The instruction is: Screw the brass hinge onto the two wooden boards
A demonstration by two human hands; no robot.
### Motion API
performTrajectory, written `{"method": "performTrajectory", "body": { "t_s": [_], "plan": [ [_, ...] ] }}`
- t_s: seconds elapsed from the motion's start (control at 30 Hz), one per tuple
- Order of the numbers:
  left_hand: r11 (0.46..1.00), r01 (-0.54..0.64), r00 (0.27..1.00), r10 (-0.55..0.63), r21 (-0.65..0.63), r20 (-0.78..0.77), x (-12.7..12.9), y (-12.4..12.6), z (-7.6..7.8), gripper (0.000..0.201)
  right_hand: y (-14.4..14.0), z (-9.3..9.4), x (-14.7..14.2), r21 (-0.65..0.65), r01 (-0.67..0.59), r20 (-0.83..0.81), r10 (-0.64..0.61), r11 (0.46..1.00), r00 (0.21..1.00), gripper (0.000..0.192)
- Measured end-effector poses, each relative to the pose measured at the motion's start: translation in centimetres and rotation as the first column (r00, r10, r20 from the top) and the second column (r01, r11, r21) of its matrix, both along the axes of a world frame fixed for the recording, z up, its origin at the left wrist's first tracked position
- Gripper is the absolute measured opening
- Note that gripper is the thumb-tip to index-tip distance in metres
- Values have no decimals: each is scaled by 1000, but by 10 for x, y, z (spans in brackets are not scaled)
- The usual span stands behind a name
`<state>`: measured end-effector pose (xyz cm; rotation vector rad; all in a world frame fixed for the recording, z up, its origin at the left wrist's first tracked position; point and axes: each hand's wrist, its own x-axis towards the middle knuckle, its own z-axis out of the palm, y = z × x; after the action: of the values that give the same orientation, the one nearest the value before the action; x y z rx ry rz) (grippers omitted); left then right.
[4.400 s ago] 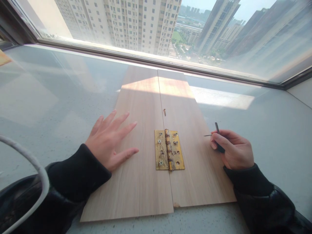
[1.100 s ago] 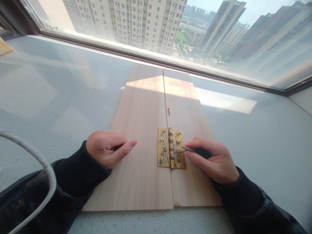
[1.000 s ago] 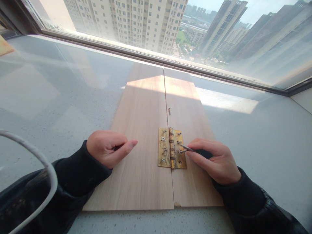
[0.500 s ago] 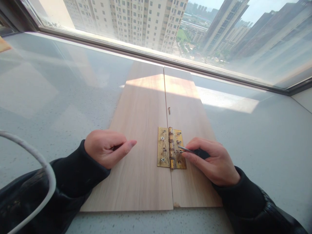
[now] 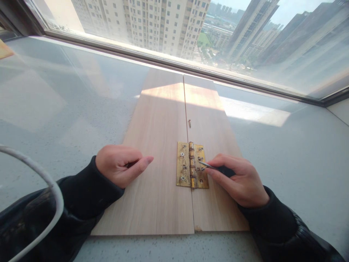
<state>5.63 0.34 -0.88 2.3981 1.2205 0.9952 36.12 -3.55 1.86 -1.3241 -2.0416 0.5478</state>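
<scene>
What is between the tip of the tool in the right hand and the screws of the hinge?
Nothing visible. The right hand holds the tool, whose tip already lies over the right leaf of the hinge, at its screws. The loose screw lies farther up the board, and the left hand rests off to the left.

A loose screw (image 5: 189, 123) lies above centre; my white cable (image 5: 40, 174) arcs lower left (window (image 5: 191, 32) fills the top).

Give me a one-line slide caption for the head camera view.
Right hand sets a small screwdriver to a brass hinge joining two boards.
</scene>
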Motion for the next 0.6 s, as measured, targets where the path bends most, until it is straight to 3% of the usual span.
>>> {"method": "performTrajectory", "body": {
  "t_s": [0.6],
  "plan": [
    [1000, -2, 1000, 1, -2, -26, 0, 0, 2, 50, 1, 3, -1, -77, 38, -36, -41, 996, 998, 8]
  ]
}}
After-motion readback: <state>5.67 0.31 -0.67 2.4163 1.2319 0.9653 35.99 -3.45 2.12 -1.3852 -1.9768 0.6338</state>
